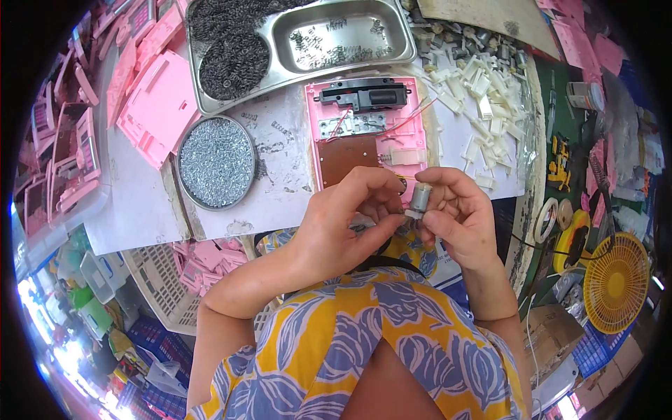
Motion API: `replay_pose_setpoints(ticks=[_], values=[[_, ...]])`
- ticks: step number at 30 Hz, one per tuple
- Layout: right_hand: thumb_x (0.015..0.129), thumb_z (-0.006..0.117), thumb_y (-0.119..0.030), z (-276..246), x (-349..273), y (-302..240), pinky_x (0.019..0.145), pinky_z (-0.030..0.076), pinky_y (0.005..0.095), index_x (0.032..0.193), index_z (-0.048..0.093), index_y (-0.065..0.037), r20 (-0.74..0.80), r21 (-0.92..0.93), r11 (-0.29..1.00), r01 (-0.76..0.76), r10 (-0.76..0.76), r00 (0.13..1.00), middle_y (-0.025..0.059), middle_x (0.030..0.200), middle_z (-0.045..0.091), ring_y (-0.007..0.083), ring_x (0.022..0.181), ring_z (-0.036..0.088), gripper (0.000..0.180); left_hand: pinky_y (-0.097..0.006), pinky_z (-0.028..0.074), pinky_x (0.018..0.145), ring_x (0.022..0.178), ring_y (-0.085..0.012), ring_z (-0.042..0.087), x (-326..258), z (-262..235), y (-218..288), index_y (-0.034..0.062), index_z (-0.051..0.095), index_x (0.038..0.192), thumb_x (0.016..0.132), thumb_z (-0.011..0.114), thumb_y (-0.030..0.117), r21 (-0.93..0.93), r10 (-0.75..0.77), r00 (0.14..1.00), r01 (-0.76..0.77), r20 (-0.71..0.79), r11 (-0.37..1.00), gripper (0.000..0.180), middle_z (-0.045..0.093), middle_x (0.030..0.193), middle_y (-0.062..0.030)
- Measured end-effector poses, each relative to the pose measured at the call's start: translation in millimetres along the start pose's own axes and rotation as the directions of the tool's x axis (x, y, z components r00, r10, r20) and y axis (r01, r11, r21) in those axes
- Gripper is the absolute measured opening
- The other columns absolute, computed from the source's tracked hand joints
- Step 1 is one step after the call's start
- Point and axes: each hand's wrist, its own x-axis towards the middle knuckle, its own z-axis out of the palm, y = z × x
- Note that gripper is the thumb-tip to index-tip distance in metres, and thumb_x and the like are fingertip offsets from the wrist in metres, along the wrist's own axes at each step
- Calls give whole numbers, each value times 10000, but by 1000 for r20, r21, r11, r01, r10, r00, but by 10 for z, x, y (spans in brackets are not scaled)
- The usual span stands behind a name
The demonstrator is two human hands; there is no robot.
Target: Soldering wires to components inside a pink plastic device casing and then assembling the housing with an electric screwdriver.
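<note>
In front of my body, my right hand (462,218) pinches a small silver cylindrical motor (421,197) between thumb and fingers, upright. A small white plastic piece (414,214) is at the motor's lower end. My left hand (343,222) is closed, its thumb and fingertips at that white piece; the curled fingers partly hide the grip. Just beyond my hands lies an open pink plastic casing (421,129). In it sit a black mechanism (374,98), a metal plate (353,125), a brown board (346,158), thin wires and a white plastic part (406,157) beside a spring.
A steel tray (280,31) of dark springs stands at the back, a round dish (215,162) of screws at left. White plastic parts (483,105) pile up at right. Pink panels (157,105) lie far left; a white basket (164,283) is below the table edge.
</note>
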Motion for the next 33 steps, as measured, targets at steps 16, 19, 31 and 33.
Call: replay_pose_setpoints(ticks=[16, 19, 31, 33], values=[[845, 792, 16, 15, -13, 236, 757, 578, 272, 1262, 568, 16, 85, -620, 658, 427, -484, 871, 118, 1064, 708, 142, 876, 709, 473, -307, 588, 780, 934, -213, 717, 4, -46, -47, -3, 580, 1096, 836, 725, -117, 162, 191, 981, -183, -32, 970, 318, 686, 1033, -131], [815, 831, -19, 74, 68, -15, 713, 573, 252, 1139, 647, -5, 74, -600, 706, 377, -420, 904, 94, 1009, 726, 125, 829, 718, 373, -329, 589, 721, 876, -273, 729, 21, -91, -74, -7, 599, 1048, 783, 743, -124, 330, 357, 934, -334, -10, 883, 323, 696, 968, -149], [690, 856, -40, -23, 156, -260, 624, 541, 339, 1023, 696, -22, 502, -796, 78, 600, -469, 727, 120, 920, 713, 280, 736, 680, 370, -305, 571, 699, 841, -244, 714, 149, -113, 90, 3, 645, 1013, 789, 733, -114, 335, 211, 976, -218, 57, 917, 267, 709, 963, -115], [680, 858, -22, -45, 170, -225, 631, 544, 342, 1031, 690, -18, 477, -783, 89, 615, -548, 687, 127, 925, 710, 282, 743, 682, 389, -303, 573, 715, 854, -241, 716, 183, -72, 70, -4, 648, 1007, 797, 729, -115, 357, 293, 956, -286, 35, 889, 250, 708, 962, -124]])
